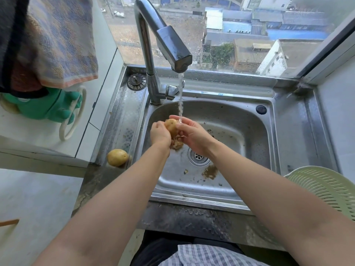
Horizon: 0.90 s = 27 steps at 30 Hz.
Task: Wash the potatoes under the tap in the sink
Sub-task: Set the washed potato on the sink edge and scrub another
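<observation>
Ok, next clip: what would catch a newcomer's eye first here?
The left hand and right hand grip a dirty yellow-brown potato under water running from the tall chrome tap, above the stainless steel sink. A second, smooth yellow potato lies on the sink's left ledge, and a pale green slotted plastic colander pokes in at the right edge.

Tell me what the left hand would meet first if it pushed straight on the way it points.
Carrying its potato, the left hand would first cross the water stream, then probably reach the sink's back wall below the tap; depth is unclear.
</observation>
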Each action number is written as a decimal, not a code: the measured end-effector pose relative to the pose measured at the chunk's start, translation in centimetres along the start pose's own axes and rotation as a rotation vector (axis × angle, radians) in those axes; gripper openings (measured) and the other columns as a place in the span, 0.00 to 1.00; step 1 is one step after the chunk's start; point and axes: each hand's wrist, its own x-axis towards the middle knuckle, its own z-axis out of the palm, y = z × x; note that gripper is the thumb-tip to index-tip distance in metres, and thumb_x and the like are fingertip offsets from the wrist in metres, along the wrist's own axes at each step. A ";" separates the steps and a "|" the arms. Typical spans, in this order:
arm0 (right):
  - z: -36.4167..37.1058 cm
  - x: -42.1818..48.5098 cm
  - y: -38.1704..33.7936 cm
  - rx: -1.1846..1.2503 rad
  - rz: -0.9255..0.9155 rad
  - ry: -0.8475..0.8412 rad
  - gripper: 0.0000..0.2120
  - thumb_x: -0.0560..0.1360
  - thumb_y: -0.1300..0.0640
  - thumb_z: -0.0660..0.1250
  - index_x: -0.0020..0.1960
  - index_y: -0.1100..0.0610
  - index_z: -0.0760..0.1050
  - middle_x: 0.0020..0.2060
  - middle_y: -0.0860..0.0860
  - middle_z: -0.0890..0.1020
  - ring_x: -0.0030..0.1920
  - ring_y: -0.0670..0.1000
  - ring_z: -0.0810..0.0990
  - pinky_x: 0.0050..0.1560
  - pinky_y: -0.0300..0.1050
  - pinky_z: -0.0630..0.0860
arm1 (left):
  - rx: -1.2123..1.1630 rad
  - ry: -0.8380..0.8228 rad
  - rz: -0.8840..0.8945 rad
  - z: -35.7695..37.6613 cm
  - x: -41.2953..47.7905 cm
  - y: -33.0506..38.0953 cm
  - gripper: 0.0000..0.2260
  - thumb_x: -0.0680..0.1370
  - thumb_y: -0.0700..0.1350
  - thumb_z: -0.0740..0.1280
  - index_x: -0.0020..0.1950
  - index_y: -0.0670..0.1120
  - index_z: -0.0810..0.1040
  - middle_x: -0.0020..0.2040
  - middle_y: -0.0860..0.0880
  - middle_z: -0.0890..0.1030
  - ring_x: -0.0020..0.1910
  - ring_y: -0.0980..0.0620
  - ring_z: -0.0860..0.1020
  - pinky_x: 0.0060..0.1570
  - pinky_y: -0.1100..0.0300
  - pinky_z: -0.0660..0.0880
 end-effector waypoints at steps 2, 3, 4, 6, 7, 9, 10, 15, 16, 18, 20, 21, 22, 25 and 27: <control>1.2 0.3 -0.1 -0.094 -0.025 0.204 0.10 0.79 0.53 0.64 0.55 0.57 0.78 0.54 0.63 0.81 0.48 0.54 0.77 0.47 0.46 0.75 | 0.061 -0.036 0.049 0.4 -0.4 -0.1 0.13 0.79 0.50 0.51 0.46 0.47 0.71 0.43 0.39 0.76 0.38 0.44 0.73 0.34 0.58 0.69; 1.7 0.4 -0.2 -0.127 -0.040 0.317 0.11 0.79 0.51 0.64 0.52 0.58 0.78 0.50 0.62 0.81 0.45 0.53 0.77 0.42 0.43 0.75 | 0.068 -0.048 0.068 0.6 -0.7 -0.1 0.13 0.80 0.51 0.51 0.47 0.47 0.71 0.44 0.39 0.76 0.39 0.44 0.73 0.35 0.56 0.70; 1.8 0.6 -0.3 -0.137 -0.048 0.371 0.12 0.79 0.51 0.64 0.51 0.60 0.78 0.49 0.62 0.81 0.44 0.52 0.78 0.40 0.43 0.76 | 0.063 -0.052 0.075 0.8 -0.8 -0.1 0.13 0.81 0.51 0.50 0.49 0.46 0.71 0.45 0.39 0.76 0.40 0.43 0.74 0.38 0.54 0.72; 1.3 0.7 -0.4 -0.128 -0.045 0.274 0.12 0.79 0.53 0.64 0.56 0.60 0.79 0.52 0.62 0.81 0.47 0.53 0.78 0.46 0.46 0.78 | 0.041 -0.033 0.054 0.6 -0.8 0.0 0.16 0.83 0.54 0.48 0.55 0.45 0.70 0.50 0.36 0.78 0.46 0.38 0.78 0.47 0.48 0.76; 1.0 0.5 -0.4 -0.120 -0.038 0.187 0.12 0.79 0.55 0.64 0.59 0.59 0.78 0.53 0.61 0.81 0.49 0.53 0.78 0.49 0.48 0.77 | 0.039 -0.022 0.047 0.4 -0.6 0.0 0.18 0.83 0.54 0.48 0.57 0.44 0.70 0.53 0.34 0.79 0.52 0.35 0.80 0.53 0.44 0.77; 0.8 0.5 -0.1 -0.112 -0.045 0.121 0.13 0.78 0.56 0.65 0.61 0.58 0.78 0.53 0.58 0.81 0.49 0.53 0.78 0.50 0.48 0.76 | 0.078 -0.023 0.054 0.3 -0.7 0.1 0.20 0.83 0.56 0.47 0.61 0.44 0.69 0.59 0.33 0.78 0.60 0.33 0.78 0.60 0.39 0.74; 0.9 0.6 -0.1 -0.106 -0.062 0.161 0.12 0.78 0.56 0.65 0.60 0.59 0.78 0.51 0.58 0.81 0.48 0.53 0.77 0.47 0.47 0.75 | 0.096 -0.030 0.065 0.4 -0.8 0.1 0.20 0.83 0.56 0.47 0.62 0.43 0.68 0.59 0.33 0.78 0.61 0.33 0.77 0.61 0.39 0.74; 1.0 0.6 -0.3 -0.031 -0.036 0.165 0.13 0.76 0.59 0.67 0.60 0.60 0.78 0.49 0.58 0.80 0.47 0.54 0.75 0.47 0.45 0.73 | 0.088 -0.037 0.043 0.5 -1.2 0.5 0.23 0.83 0.57 0.46 0.64 0.42 0.67 0.61 0.33 0.78 0.61 0.34 0.77 0.61 0.40 0.74; 0.8 0.6 -0.3 -0.004 -0.026 0.130 0.14 0.75 0.61 0.66 0.61 0.61 0.77 0.50 0.59 0.80 0.48 0.55 0.74 0.50 0.47 0.72 | 0.083 -0.043 0.039 0.4 -1.1 0.5 0.23 0.82 0.57 0.46 0.65 0.41 0.67 0.61 0.33 0.77 0.62 0.34 0.77 0.61 0.40 0.74; 0.9 0.5 -0.4 0.027 -0.031 0.147 0.15 0.76 0.62 0.66 0.61 0.62 0.77 0.48 0.58 0.80 0.46 0.54 0.75 0.46 0.44 0.74 | 0.093 -0.055 0.045 0.4 -1.3 0.6 0.23 0.83 0.57 0.46 0.65 0.41 0.67 0.61 0.33 0.77 0.62 0.34 0.77 0.61 0.40 0.74; 1.3 0.4 -0.5 0.041 -0.050 0.200 0.13 0.77 0.61 0.66 0.61 0.63 0.76 0.45 0.56 0.81 0.42 0.51 0.76 0.40 0.40 0.73 | 0.091 -0.052 0.064 0.6 -1.4 0.7 0.22 0.83 0.56 0.47 0.65 0.41 0.67 0.61 0.33 0.77 0.62 0.33 0.77 0.61 0.40 0.74; 1.3 0.4 -0.5 0.051 -0.050 0.202 0.14 0.77 0.61 0.66 0.61 0.63 0.76 0.45 0.56 0.81 0.43 0.52 0.75 0.42 0.41 0.72 | 0.084 -0.052 0.064 0.6 -1.4 0.7 0.23 0.82 0.56 0.47 0.65 0.40 0.67 0.61 0.33 0.77 0.62 0.32 0.77 0.61 0.39 0.73; 1.3 0.4 -0.5 0.059 -0.045 0.184 0.14 0.76 0.62 0.67 0.61 0.63 0.76 0.46 0.57 0.80 0.45 0.53 0.74 0.44 0.43 0.70 | 0.075 -0.055 0.059 0.6 -1.1 0.6 0.24 0.82 0.56 0.47 0.65 0.40 0.67 0.61 0.33 0.77 0.62 0.32 0.76 0.62 0.38 0.73; 1.1 0.2 -0.4 0.058 -0.046 0.131 0.14 0.75 0.63 0.66 0.61 0.62 0.77 0.47 0.56 0.80 0.44 0.50 0.74 0.43 0.41 0.70 | 0.076 -0.068 0.043 0.4 -0.7 0.6 0.25 0.82 0.57 0.46 0.67 0.40 0.67 0.63 0.32 0.77 0.64 0.32 0.76 0.63 0.39 0.72; 1.2 0.3 -0.4 0.031 -0.069 0.169 0.14 0.77 0.62 0.66 0.61 0.62 0.77 0.45 0.54 0.81 0.41 0.48 0.75 0.39 0.38 0.71 | 0.091 -0.073 0.053 0.5 -0.9 0.6 0.25 0.82 0.58 0.47 0.67 0.40 0.66 0.64 0.33 0.76 0.64 0.33 0.76 0.63 0.39 0.72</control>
